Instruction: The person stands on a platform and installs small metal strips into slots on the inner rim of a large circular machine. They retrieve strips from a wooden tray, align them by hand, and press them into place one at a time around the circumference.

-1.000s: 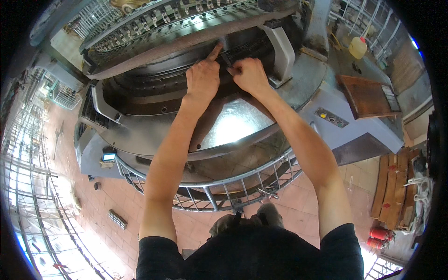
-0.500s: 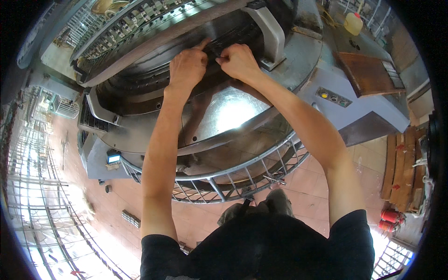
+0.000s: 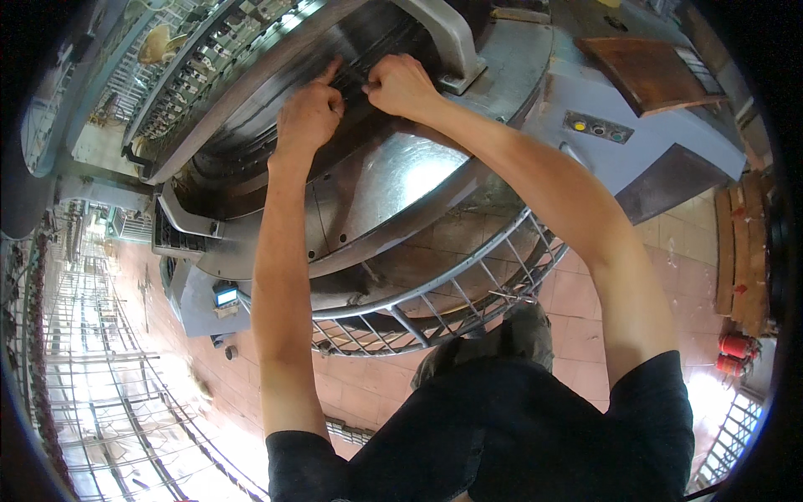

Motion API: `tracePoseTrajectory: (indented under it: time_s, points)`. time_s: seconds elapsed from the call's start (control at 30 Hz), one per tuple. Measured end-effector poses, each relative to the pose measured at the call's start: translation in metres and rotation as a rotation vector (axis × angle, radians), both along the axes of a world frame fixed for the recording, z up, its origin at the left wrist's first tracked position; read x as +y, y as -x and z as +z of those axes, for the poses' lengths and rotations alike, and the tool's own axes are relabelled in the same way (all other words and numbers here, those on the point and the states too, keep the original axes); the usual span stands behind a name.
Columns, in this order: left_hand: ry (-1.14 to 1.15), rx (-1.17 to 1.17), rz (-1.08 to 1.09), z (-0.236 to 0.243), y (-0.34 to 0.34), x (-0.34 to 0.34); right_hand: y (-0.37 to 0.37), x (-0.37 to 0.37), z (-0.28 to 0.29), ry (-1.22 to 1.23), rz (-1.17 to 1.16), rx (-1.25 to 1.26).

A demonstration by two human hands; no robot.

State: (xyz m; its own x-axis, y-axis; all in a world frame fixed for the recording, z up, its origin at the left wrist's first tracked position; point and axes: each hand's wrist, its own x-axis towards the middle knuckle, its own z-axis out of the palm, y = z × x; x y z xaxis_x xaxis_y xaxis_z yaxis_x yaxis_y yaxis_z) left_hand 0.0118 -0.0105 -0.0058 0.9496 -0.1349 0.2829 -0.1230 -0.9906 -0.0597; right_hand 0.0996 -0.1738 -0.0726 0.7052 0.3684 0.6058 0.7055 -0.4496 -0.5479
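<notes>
Both bare hands reach into the dark curved channel (image 3: 251, 138) of a large round metal machine. My left hand (image 3: 308, 117) has its index finger stretched onto the channel's inner surface and its other fingers curled; what they hold, if anything, is hidden. Just to its right, my right hand (image 3: 401, 88) is closed on a thin dark piece, too small to identify. Under my forearms lies a shiny steel plate (image 3: 418, 176). A pale metal bracket (image 3: 443, 42) rises right of the hands; a row of small metal parts (image 3: 205, 67) runs above them to the left.
A curved tubular rail (image 3: 473, 258) lies between my body and the machine. At right are a button panel (image 3: 597, 125), a wooden board (image 3: 636, 71), timber slats (image 3: 740, 259) and red cylinders (image 3: 736, 345). A small screen (image 3: 226, 296) and wire racks (image 3: 84, 376) are at left.
The view has shifted and rotated: the machine sits higher, and the yellow jug at right has almost left the top edge. Both hands stay in about the same part of the channel.
</notes>
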Motion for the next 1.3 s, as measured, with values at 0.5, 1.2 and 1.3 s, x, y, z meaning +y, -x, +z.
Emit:
tracePoseTrajectory:
  time_s: [0.5, 1.2, 1.3]
  points:
    - [-0.173, 0.016, 0.241, 0.028, -0.020, 0.003, -0.039, 0.050, 0.008, -0.253, 0.062, 0.122]
    - [0.129, -0.310, -0.039, -0.017, 0.045, -0.024, -0.046, 0.033, 0.027, 0.077, -0.073, 0.098]
    - [0.180, -0.449, -0.087, -0.029, 0.054, -0.021, -0.049, 0.039, 0.027, 0.106, -0.049, 0.173]
